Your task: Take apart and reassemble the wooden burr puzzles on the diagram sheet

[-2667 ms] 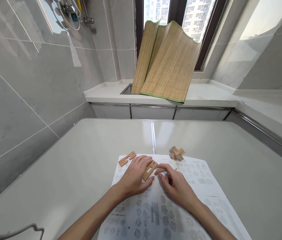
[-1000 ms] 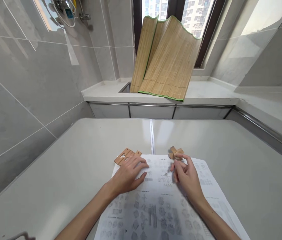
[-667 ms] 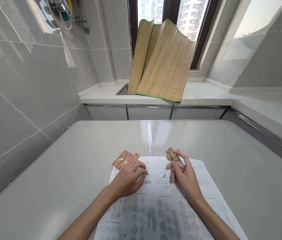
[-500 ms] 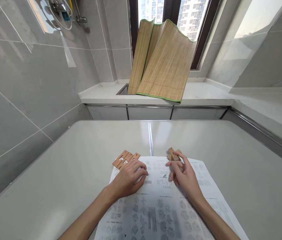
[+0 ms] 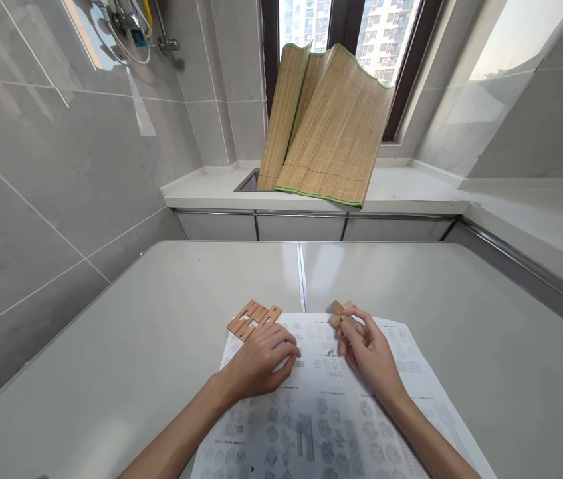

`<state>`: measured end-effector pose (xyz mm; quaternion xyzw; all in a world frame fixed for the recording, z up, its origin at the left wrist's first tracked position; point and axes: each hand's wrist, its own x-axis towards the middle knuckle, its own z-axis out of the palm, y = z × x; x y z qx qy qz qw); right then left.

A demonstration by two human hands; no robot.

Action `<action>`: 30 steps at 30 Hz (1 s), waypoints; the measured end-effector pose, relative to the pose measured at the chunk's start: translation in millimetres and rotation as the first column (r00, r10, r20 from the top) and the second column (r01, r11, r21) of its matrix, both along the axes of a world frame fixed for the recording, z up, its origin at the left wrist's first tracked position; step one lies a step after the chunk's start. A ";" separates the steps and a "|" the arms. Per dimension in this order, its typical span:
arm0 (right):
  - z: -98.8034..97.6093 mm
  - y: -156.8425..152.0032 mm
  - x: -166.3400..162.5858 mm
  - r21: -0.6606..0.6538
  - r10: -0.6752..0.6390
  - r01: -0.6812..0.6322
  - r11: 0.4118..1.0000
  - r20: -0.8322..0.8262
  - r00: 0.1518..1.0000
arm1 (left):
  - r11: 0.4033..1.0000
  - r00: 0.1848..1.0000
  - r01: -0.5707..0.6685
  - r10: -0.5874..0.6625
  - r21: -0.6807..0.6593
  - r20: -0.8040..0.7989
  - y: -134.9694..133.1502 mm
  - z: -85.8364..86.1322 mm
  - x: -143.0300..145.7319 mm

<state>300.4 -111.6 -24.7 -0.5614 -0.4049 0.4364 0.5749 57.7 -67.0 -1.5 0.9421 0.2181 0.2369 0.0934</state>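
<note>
1. Left hand (image 5: 266, 359): lies palm-down over the sheet (image 5: 321, 426), just nearer than the plates (image 5: 248, 320).
2. Left fingers: bend loosely, with a clear gap to the thumb; hold nothing visible. Contact with the plates: cannot tell, owing to overlap in view.
3. Right hand (image 5: 373, 359): reaches across the far part of the sheet to the cross (image 5: 336, 308), with thumb toward the left hand.
4. Right fingers: nearly closed, with index and thumb on the near right part of the cross. Firmness of grip: cannot tell. Remaining fingers: curl inward beneath, partly hidden.
5. Cross: made of short, light wood bars, crossing one another. Located at the far edge of the sheet, right of the seam (image 5: 302, 276). Partly covered by the right hand. Lifted or resting: cannot tell.
6. Plates: flat, reddish wood, with cutouts and dark numerals, "2" readable on one. Lie slanted, side by side, over the far left corner of the sheet.
7. Sheet: white, printed with small diagrams and text, too fine to read. Extends beneath both hands.
8. Tabletop (image 5: 411, 279): pale, glossy, rounded at the far corners, divided by the seam.
9. Mat (image 5: 336, 133): folded, edged in green; stands on the white ledge (image 5: 421, 189), before the window (image 5: 388, 40).
</note>
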 end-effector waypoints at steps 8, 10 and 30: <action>16.8 -8.8 -11.1 0.010 0.240 -0.241 0.971 -0.151 0.959 | 0.961 0.989 -0.059 0.094 -0.271 0.117 -8.4 8.6 5.9; 18.0 -11.0 -12.9 0.023 0.287 -0.288 0.957 -0.181 0.941 | 0.907 0.973 -0.113 0.185 -0.406 0.142 -12.0 9.1 9.7; 16.9 -18.6 -23.3 0.003 0.520 -0.522 0.853 -0.106 0.848 | 0.571 0.854 0.068 0.391 -0.818 0.343 -22.6 10.5 21.9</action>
